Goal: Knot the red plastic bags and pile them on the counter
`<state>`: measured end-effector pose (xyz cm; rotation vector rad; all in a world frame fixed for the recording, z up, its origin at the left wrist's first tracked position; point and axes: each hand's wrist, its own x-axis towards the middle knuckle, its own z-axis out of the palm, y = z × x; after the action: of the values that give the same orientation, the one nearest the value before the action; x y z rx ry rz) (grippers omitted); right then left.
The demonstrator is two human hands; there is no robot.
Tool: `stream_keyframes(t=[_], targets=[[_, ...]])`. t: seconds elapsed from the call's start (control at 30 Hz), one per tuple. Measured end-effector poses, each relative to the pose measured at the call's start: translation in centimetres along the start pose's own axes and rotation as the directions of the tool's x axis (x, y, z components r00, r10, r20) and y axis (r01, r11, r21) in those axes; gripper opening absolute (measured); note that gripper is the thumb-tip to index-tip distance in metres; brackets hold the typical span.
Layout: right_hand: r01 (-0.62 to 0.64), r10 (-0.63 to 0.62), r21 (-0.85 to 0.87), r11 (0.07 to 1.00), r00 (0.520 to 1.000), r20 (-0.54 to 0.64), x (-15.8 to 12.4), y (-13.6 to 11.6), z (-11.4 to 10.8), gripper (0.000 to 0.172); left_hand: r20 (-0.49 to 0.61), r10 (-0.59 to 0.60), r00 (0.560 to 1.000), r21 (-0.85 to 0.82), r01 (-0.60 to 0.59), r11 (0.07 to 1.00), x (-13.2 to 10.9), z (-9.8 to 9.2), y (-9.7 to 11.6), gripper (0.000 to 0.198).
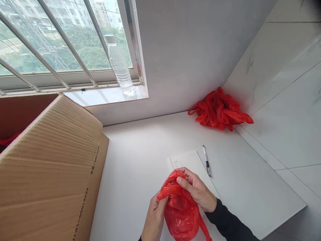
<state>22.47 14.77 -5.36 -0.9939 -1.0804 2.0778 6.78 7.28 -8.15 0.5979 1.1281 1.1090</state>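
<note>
A red plastic bag [182, 214] hangs between my two hands near the front of the white table. My left hand [155, 211] is closed on its left side, the fingertips partly hidden behind the film. At the upper right of the bag, my right hand [197, 189] pinches its edge between thumb and fingers. A thin strip of the bag trails down at the right. Whatever may be inside the bag I cannot make out. Beneath and beyond the hands lies a white sheet of paper [185, 160] with small writing, partly covered by them. A pen [207, 161] rests just right of the paper.
A large cardboard box [50, 167] stands at the left, with something red inside. Crumpled red plastic bags [220, 110] are heaped in the far corner of the table [132, 160]. On the windowsill stands a clear bottle [120, 65] with a white cap, beside a barred window.
</note>
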Motion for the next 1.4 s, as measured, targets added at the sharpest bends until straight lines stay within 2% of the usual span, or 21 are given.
stream_keyframes(t=[0.07, 0.17, 0.3, 0.37, 0.43, 0.53, 0.7, 0.83, 0.9, 1.0, 1.13, 1.2, 1.3, 1.4], targets=[[-0.004, 0.004, -0.015, 1.000, 1.000, 0.008, -0.1, 0.0, 0.0, 0.033, 0.038, 0.005, 0.999, 0.003, -0.005, 1.000, -0.1, 0.2, 0.5, 0.035], [0.054, -0.056, -0.123, 0.991, 0.998, -0.006, -0.1, -0.1, 0.0, 0.027, 0.090, -0.004, 0.996, 0.028, 0.002, 1.000, -0.3, 0.5, 1.5, 0.030], [0.089, -0.099, -0.216, 0.972, 0.994, -0.039, -0.2, -0.3, 0.2, 0.026, 0.096, 0.015, 0.995, 0.027, -0.018, 0.999, -0.3, 0.6, 1.8, 0.031], [0.071, -0.078, -0.189, 0.980, 0.996, -0.032, -0.3, -0.4, 0.4, 0.029, 0.064, 0.045, 0.997, 0.006, -0.046, 0.999, -0.2, 0.5, 1.6, 0.040], [0.054, -0.053, -0.159, 0.986, 0.999, 0.011, -0.4, -0.6, 0.5, 0.033, -0.012, 0.055, 0.998, -0.018, -0.055, 0.998, -0.1, 0.4, 1.4, 0.048], [0.042, -0.030, -0.198, 0.979, 0.998, 0.063, -0.3, -0.6, 0.5, 0.031, -0.103, 0.027, 0.994, -0.035, -0.031, 0.999, 0.1, 0.3, 1.4, 0.049], [0.057, -0.058, -0.238, 0.970, 0.998, 0.000, 0.0, -0.2, 0.4, 0.024, -0.047, 0.051, 0.998, -0.066, -0.054, 0.996, -0.2, 0.6, 1.8, 0.051], [0.062, -0.060, -0.201, 0.978, 0.998, 0.019, 0.0, -0.1, 0.3, 0.026, -0.040, -0.011, 0.999, -0.048, 0.009, 0.999, -0.1, 0.7, 1.8, 0.041], [0.045, -0.038, -0.178, 0.983, 0.998, 0.043, -0.1, -0.3, 0.4, 0.029, -0.073, -0.062, 0.995, -0.050, 0.059, 0.997, 0.3, 0.5, 1.3, 0.035], [0.023, -0.012, -0.113, 0.993, 0.995, 0.101, -0.4, -0.5, 0.6, 0.033, -0.150, -0.109, 0.983, -0.094, 0.095, 0.991, 0.9, 0.1, 0.5, 0.039], [0.018, 0.003, -0.144, 0.989, 0.990, 0.141, -0.5, -0.5, 0.7, 0.046, -0.194, -0.074, 0.978, -0.183, 0.038, 0.982, 0.7, 0.0, 0.4, 0.035], [0.012, 0.013, -0.194, 0.981, 0.992, 0.123, -0.4, -0.3, 0.6, 0.048, -0.206, -0.057, 0.977, -0.223, 0.010, 0.975, 0.2, 0.2, 0.8, 0.038], [0.009, 0.001, -0.188, 0.982, 0.999, 0.050, -0.3, 0.1, 0.5, 0.039, -0.200, -0.090, 0.976, -0.288, 0.029, 0.957, -0.4, 0.6, 1.7, 0.042], [0.004, -0.006, -0.092, 0.996, 1.000, -0.023, -0.1, 0.1, 0.5, 0.031, -0.101, -0.125, 0.987, -0.326, 0.086, 0.941, -0.6, 0.9, 2.1, 0.045]])
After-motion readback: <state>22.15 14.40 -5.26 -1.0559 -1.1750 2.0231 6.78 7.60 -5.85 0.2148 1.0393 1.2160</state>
